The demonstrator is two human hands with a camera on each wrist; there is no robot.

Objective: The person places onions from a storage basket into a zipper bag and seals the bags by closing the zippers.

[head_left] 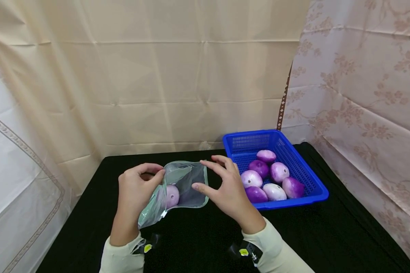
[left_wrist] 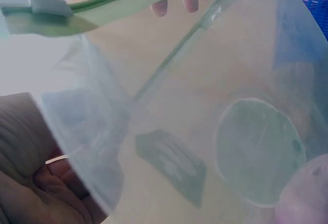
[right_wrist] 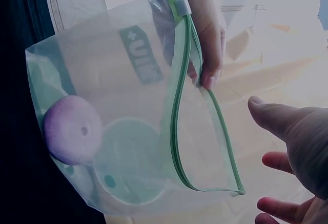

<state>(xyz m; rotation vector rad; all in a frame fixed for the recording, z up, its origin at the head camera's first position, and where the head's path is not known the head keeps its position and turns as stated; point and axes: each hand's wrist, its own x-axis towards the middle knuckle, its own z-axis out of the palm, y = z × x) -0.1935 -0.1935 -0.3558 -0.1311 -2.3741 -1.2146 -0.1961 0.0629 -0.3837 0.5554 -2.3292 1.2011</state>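
A translucent slider zip bag with green zip edges is held up, its mouth spread wide. My left hand pinches the bag's rim between thumb and fingers. One pale purple onion lies at the bottom of the bag, also visible through the mouth in the head view. My right hand is beside the bag's right edge, thumb and fingers spread. The right wrist view shows a gap between these fingers and the rim. A white slider sits at the end of the zip nearest the left hand.
To the right stands a blue plastic basket holding several purple and whitish onions. A black cloth covers the table. Beige curtain hangs behind, with patterned fabric along the right side.
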